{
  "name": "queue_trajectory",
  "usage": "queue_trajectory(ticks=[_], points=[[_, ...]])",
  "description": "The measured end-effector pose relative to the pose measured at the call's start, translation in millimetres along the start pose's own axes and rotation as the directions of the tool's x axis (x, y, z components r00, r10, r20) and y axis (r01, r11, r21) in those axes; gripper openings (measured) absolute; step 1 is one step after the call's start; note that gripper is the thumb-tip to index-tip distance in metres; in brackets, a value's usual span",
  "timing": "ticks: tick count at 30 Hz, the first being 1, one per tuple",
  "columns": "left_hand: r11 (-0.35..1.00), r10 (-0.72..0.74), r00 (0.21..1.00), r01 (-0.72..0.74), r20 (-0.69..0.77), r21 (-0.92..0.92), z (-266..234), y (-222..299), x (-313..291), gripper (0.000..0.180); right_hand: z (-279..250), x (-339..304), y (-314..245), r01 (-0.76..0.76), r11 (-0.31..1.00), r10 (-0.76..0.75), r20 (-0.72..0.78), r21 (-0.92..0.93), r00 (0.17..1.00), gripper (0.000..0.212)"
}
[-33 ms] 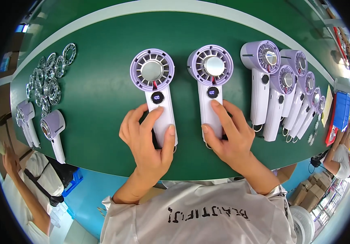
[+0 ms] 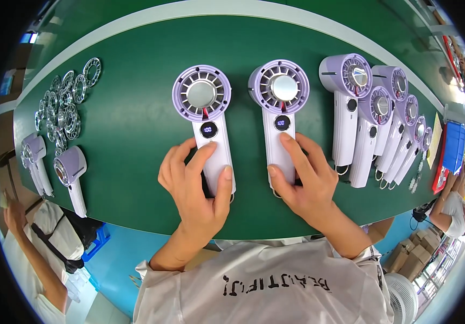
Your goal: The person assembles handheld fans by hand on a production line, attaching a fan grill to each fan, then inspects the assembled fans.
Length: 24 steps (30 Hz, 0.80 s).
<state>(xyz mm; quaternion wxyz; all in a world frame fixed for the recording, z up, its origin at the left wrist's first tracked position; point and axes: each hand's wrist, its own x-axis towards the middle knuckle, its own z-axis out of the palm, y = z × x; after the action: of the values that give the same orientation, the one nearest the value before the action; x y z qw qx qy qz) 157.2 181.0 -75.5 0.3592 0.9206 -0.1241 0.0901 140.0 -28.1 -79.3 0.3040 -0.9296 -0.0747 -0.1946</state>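
Two white-and-lilac handheld fans lie side by side in front of me, heads pointing away. My left hand grips the handle of the left fan, its thumb along the right side and the index fingertip just below the lit round display. Around the handle of the right fan closes my right hand, thumb on the left side, index fingertip below its lit display. Both heads show a silver disc ringed by radial slots, with a bit of red at the bottom. The undersides of the handles are hidden.
On the green table, several similar fans stand in a slanting row at the right. Shiny clear rings are heaped far left, with more fans nearer. A blue bin is at the right edge. Co-workers sit at both sides.
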Motion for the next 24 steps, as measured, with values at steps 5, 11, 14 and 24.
queue_trajectory(ticks=[5, 11, 14, 24], points=[[1.0, 0.003, 1.0, -0.003, 0.01, 0.007, -1.3, 0.4, -0.1, 0.044, -0.2, -2.0, -1.2, -0.034, 0.999, 0.034, 0.0, 0.012, 0.999, 0.055], [1.0, 0.023, 0.999, -0.024, 0.039, 0.013, -2.9, 1.3, 0.4, 0.044, -1.1, -0.7, -4.4, -0.035, 0.999, 0.036, 0.018, -0.036, 0.999, 0.054], [1.0, 0.026, 0.997, -0.027, 0.076, 0.013, -3.8, 0.8, 1.0, 0.044, -0.1, -0.8, -4.4, -0.027, 0.998, 0.028, 0.034, -0.052, 0.999, 0.054], [1.0, -0.003, 0.992, 0.002, 0.124, 0.011, -6.4, 0.1, -0.3, 0.044, 0.7, 0.2, -1.8, -0.013, 0.999, 0.014, 0.029, -0.037, 0.999, 0.049]])
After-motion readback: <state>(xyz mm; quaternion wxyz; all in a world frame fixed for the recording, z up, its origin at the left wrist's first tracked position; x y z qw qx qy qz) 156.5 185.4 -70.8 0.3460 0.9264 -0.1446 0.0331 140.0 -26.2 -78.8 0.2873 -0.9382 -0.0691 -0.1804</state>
